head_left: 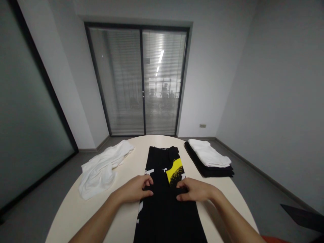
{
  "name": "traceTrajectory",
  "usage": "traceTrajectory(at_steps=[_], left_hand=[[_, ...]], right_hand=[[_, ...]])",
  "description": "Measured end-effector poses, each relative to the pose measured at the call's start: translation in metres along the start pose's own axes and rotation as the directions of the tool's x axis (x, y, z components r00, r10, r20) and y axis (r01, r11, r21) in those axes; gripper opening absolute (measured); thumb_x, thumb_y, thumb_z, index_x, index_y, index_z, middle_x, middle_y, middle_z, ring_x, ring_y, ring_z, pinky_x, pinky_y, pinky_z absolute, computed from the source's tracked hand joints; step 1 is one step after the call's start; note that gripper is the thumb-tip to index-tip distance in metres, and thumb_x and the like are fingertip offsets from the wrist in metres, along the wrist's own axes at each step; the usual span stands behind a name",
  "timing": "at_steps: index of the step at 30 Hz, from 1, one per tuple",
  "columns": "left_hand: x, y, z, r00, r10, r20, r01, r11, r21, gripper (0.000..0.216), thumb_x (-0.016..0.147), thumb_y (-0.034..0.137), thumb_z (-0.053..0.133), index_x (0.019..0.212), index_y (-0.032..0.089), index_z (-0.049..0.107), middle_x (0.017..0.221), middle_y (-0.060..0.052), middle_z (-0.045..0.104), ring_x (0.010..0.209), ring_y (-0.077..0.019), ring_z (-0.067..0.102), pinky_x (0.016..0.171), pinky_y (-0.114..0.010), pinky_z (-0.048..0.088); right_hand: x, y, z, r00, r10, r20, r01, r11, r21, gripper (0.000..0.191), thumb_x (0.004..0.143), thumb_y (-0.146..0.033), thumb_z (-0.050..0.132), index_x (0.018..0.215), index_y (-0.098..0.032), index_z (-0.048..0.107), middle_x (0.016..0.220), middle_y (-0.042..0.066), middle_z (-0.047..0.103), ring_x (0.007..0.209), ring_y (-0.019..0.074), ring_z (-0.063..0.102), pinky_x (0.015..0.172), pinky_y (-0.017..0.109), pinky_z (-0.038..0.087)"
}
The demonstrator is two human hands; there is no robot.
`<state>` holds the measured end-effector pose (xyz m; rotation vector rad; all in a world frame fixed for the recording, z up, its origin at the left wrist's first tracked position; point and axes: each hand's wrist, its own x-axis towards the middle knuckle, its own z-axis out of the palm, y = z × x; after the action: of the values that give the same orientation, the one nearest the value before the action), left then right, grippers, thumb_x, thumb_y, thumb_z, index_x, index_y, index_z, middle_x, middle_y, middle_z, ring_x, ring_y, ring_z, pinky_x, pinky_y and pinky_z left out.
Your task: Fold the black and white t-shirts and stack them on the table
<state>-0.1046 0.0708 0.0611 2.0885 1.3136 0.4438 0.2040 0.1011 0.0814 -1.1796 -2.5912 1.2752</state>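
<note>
A black T-shirt (164,209) with a yellow and white print lies lengthwise down the middle of the round cream table (126,216), folded into a narrow strip. My left hand (135,190) pinches the cloth at its left edge, about halfway along. Opposite it, my right hand (193,190) grips the right edge, fingers curled onto the fabric. Both hands are closed on the shirt.
A crumpled white garment (101,168) lies on the table's left side. At the right rear is a stack of folded clothes, white (209,153) on top of black (215,170). Beyond the table are glass doors with blinds (139,81). A dark object (303,216) sits at the lower right.
</note>
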Motion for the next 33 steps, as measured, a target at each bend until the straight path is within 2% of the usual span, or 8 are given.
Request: traceTrajectory(at_steps=[4, 8, 11, 13, 15, 22, 27, 33], left_hand=[[0.001, -0.003, 0.0, 0.996, 0.023, 0.084, -0.015, 0.995, -0.095, 0.031, 0.074, 0.03, 0.07, 0.103, 0.019, 0.07, 0.09, -0.001, 0.065, 0.083, -0.018, 0.059, 0.073, -0.026, 0.043], [0.001, 0.002, -0.006, 0.993, -0.003, 0.121, 0.026, 0.982, -0.185, 0.025, 0.079, 0.03, 0.064, 0.1, 0.018, 0.069, 0.068, 0.004, 0.054, 0.062, -0.0134, 0.05, 0.058, -0.023, 0.036], [0.005, 0.002, -0.009, 0.998, -0.012, -0.066, -0.004, 0.972, -0.234, 0.026, 0.083, 0.034, 0.062, 0.103, 0.018, 0.067, 0.066, 0.005, 0.049, 0.059, -0.0123, 0.045, 0.056, -0.023, 0.033], [0.01, -0.002, -0.007, 0.961, -0.017, -0.277, -0.053, 0.969, -0.24, 0.026, 0.087, 0.035, 0.058, 0.106, 0.018, 0.066, 0.07, 0.004, 0.051, 0.064, -0.0132, 0.047, 0.061, -0.024, 0.035], [0.016, -0.01, 0.0, 0.923, -0.03, -0.384, -0.066, 0.97, -0.235, 0.028, 0.09, 0.034, 0.054, 0.111, 0.019, 0.064, 0.072, 0.003, 0.052, 0.067, -0.0145, 0.05, 0.065, -0.025, 0.039], [0.018, -0.025, 0.015, 0.952, -0.035, -0.304, 0.017, 0.998, -0.063, 0.052, 0.081, 0.022, 0.062, 0.132, 0.022, 0.054, 0.103, -0.004, 0.066, 0.096, -0.0208, 0.061, 0.087, -0.03, 0.043], [0.015, -0.015, 0.012, 0.964, -0.073, -0.255, 0.072, 0.997, -0.012, 0.053, 0.077, 0.014, 0.06, 0.129, 0.023, 0.056, 0.099, -0.003, 0.067, 0.093, -0.0208, 0.063, 0.083, -0.029, 0.045], [0.017, -0.01, 0.014, 0.941, -0.089, -0.327, 0.103, 0.994, 0.024, 0.045, 0.08, 0.013, 0.059, 0.124, 0.023, 0.058, 0.101, -0.004, 0.067, 0.094, -0.0206, 0.063, 0.084, -0.03, 0.046]], right_hand=[[0.003, 0.001, 0.005, 0.999, -0.042, -0.012, 0.042, 0.999, 0.0, 0.022, 0.083, -0.038, 0.065, 0.093, -0.018, 0.067, 0.075, -0.003, 0.06, 0.065, 0.011, 0.05, 0.059, 0.021, 0.037], [0.001, -0.005, 0.002, 0.987, -0.135, -0.084, 0.136, 0.991, -0.002, 0.022, 0.085, -0.037, 0.065, 0.098, -0.02, 0.069, 0.088, -0.001, 0.068, 0.078, 0.0156, 0.06, 0.071, 0.024, 0.044], [0.002, -0.011, -0.003, 0.937, -0.19, -0.294, 0.187, 0.982, -0.04, 0.027, 0.091, -0.042, 0.061, 0.105, -0.022, 0.07, 0.103, 0.002, 0.072, 0.093, 0.0202, 0.064, 0.084, 0.028, 0.046], [0.007, -0.011, -0.005, 0.869, -0.202, -0.452, 0.166, 0.979, -0.119, 0.028, 0.094, -0.043, 0.057, 0.107, -0.022, 0.07, 0.106, 0.005, 0.072, 0.096, 0.0219, 0.065, 0.089, 0.031, 0.046], [0.013, -0.005, -0.003, 0.821, -0.21, -0.532, 0.112, 0.971, -0.21, 0.027, 0.095, -0.04, 0.055, 0.106, -0.021, 0.071, 0.105, 0.007, 0.073, 0.098, 0.0234, 0.065, 0.092, 0.034, 0.044], [0.028, 0.02, 0.006, 0.868, -0.137, -0.477, 0.026, 0.972, -0.233, 0.029, 0.089, -0.031, 0.061, 0.113, -0.018, 0.07, 0.115, 0.011, 0.07, 0.107, 0.0259, 0.063, 0.097, 0.037, 0.046], [0.023, 0.016, 0.003, 0.905, -0.063, -0.422, -0.043, 0.971, -0.236, 0.038, 0.081, -0.028, 0.07, 0.117, -0.02, 0.07, 0.121, 0.011, 0.069, 0.113, 0.0283, 0.062, 0.101, 0.039, 0.045], [0.019, 0.022, 0.0, 0.882, -0.041, -0.469, -0.052, 0.982, -0.184, 0.04, 0.081, -0.031, 0.068, 0.119, -0.019, 0.067, 0.119, 0.011, 0.069, 0.109, 0.0267, 0.063, 0.097, 0.038, 0.046]])
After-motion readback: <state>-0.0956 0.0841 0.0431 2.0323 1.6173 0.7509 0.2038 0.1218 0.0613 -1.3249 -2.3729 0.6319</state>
